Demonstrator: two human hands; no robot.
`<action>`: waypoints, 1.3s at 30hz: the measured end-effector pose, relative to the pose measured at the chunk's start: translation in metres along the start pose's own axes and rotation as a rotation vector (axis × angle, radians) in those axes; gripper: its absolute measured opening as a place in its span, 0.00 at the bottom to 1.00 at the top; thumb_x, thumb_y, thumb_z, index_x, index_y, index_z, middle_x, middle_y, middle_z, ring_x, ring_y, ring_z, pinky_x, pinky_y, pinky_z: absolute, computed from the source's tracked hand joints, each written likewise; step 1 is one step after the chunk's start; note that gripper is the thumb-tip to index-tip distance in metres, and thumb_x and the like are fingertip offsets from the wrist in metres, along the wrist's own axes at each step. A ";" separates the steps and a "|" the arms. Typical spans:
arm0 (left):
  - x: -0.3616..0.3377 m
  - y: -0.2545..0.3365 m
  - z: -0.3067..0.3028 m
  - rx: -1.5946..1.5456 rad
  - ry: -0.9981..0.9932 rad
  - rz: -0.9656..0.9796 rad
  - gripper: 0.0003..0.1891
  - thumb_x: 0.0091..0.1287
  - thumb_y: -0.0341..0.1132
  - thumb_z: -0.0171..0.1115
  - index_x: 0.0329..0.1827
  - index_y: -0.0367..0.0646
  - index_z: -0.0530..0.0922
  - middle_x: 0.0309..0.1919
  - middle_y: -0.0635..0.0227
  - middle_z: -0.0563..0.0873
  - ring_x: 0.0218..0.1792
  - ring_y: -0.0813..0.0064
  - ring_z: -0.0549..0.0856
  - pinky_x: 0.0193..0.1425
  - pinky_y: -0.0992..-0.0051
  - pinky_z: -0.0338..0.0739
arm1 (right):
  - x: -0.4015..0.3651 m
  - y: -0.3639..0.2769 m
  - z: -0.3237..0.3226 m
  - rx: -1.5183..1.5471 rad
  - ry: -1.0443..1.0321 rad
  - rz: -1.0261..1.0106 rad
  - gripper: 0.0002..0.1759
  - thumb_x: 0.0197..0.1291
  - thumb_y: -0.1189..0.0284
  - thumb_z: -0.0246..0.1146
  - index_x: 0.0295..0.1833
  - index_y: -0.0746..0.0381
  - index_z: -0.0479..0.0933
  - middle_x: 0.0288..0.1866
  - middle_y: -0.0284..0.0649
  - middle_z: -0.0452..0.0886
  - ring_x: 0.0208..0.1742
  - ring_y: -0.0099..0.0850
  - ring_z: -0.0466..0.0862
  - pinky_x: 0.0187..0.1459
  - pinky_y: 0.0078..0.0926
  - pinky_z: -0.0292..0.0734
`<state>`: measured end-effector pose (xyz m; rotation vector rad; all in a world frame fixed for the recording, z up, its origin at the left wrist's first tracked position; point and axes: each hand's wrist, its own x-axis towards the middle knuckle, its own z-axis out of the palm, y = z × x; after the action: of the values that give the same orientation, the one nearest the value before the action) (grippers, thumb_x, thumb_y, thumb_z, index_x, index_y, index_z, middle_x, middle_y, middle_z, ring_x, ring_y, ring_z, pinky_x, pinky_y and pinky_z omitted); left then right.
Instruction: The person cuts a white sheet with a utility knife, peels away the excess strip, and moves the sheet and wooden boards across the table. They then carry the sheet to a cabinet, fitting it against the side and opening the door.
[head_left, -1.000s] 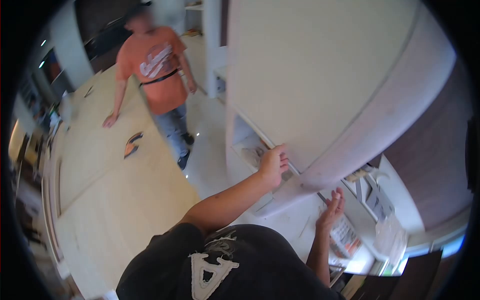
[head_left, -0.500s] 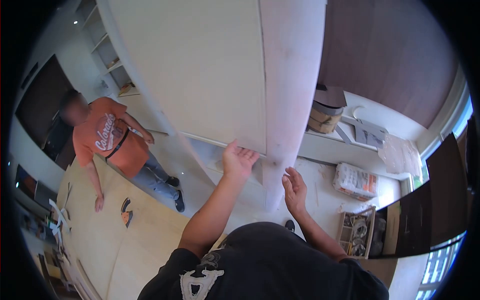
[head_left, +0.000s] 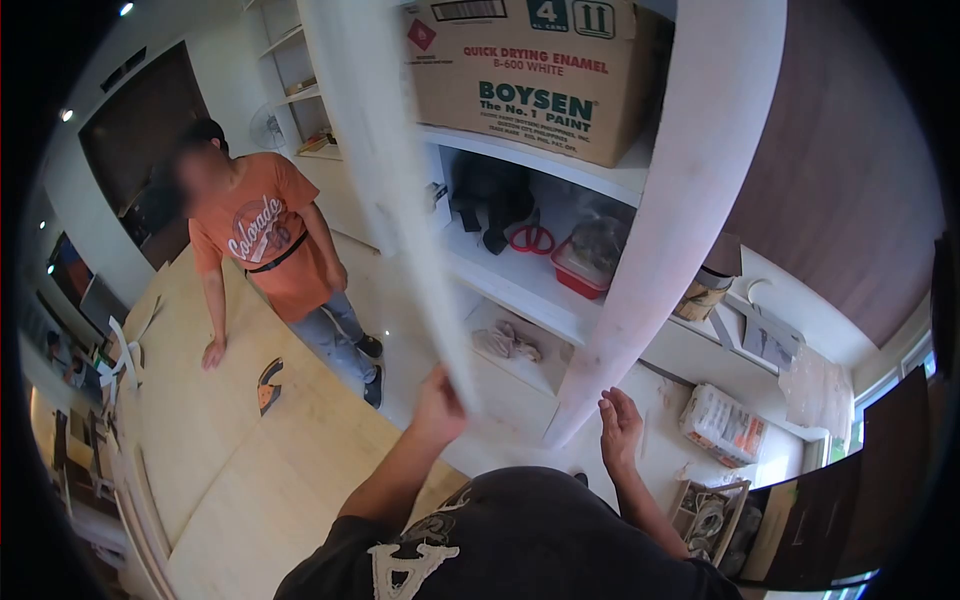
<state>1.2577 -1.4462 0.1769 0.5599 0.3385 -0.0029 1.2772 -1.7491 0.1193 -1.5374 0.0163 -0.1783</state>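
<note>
My left hand (head_left: pixel 438 408) holds the lower corner of a white cabinet door (head_left: pixel 390 190), its fingers partly hidden behind the edge. The door stands swung out, seen nearly edge-on. Inside the cabinet, a cardboard paint box (head_left: pixel 530 85) fills the upper shelf. Below it lie dark cloth or bags (head_left: pixel 490 195), red-handled scissors (head_left: pixel 532 238) and a red container (head_left: pixel 582 268). A crumpled pale cloth (head_left: pixel 508 342) rests in the bottom compartment. Beside the white side panel (head_left: pixel 690 150), my right hand (head_left: pixel 621 425) hovers with loosely bent fingers and nothing in it.
At left, a person in an orange shirt (head_left: pixel 265 215) leans a hand on a large wooden board (head_left: pixel 220 440). An orange-and-black tool (head_left: pixel 268 386) lies on that board. To the right are a plastic-wrapped bag (head_left: pixel 722 424) and a crate of coiled items (head_left: pixel 708 520) on the floor.
The cabinet door has swung open toward me and to the left with my left hand on it, exposing the shelves. My right hand has shifted slightly right and down.
</note>
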 end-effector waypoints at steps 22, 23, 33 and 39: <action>-0.068 0.135 -0.133 0.023 -0.188 0.263 0.18 0.71 0.42 0.48 0.52 0.38 0.78 0.43 0.59 0.86 0.26 0.80 0.78 0.27 0.75 0.72 | 0.020 -0.022 0.065 -0.287 -0.292 -0.177 0.19 0.69 0.66 0.63 0.54 0.73 0.79 0.47 0.46 0.85 0.49 0.33 0.84 0.55 0.29 0.77; -0.072 0.137 -0.126 0.029 -0.162 0.266 0.17 0.72 0.41 0.47 0.51 0.39 0.79 0.42 0.60 0.86 0.26 0.81 0.78 0.27 0.75 0.72 | 0.024 -0.036 0.074 -0.346 -0.311 -0.195 0.19 0.69 0.67 0.62 0.55 0.73 0.79 0.47 0.46 0.85 0.49 0.33 0.84 0.55 0.30 0.77; -0.079 0.117 -0.110 -0.093 -0.131 0.224 0.12 0.70 0.35 0.53 0.50 0.38 0.78 0.41 0.59 0.86 0.26 0.82 0.77 0.25 0.78 0.72 | 0.167 -0.100 0.247 -0.296 -0.314 -0.639 0.19 0.64 0.70 0.65 0.57 0.69 0.79 0.55 0.52 0.84 0.52 0.45 0.86 0.56 0.34 0.79; -0.072 0.091 -0.119 -0.200 -0.166 0.179 0.17 0.67 0.31 0.52 0.58 0.36 0.75 0.46 0.54 0.84 0.30 0.77 0.81 0.27 0.76 0.75 | 0.258 -0.134 0.343 -0.815 -0.412 -0.915 0.16 0.59 0.73 0.60 0.53 0.64 0.81 0.53 0.52 0.84 0.56 0.52 0.82 0.59 0.44 0.77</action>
<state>1.1608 -1.3130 0.1523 0.3873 0.1245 0.1550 1.5601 -1.4439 0.2910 -2.2701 -1.0666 -0.6263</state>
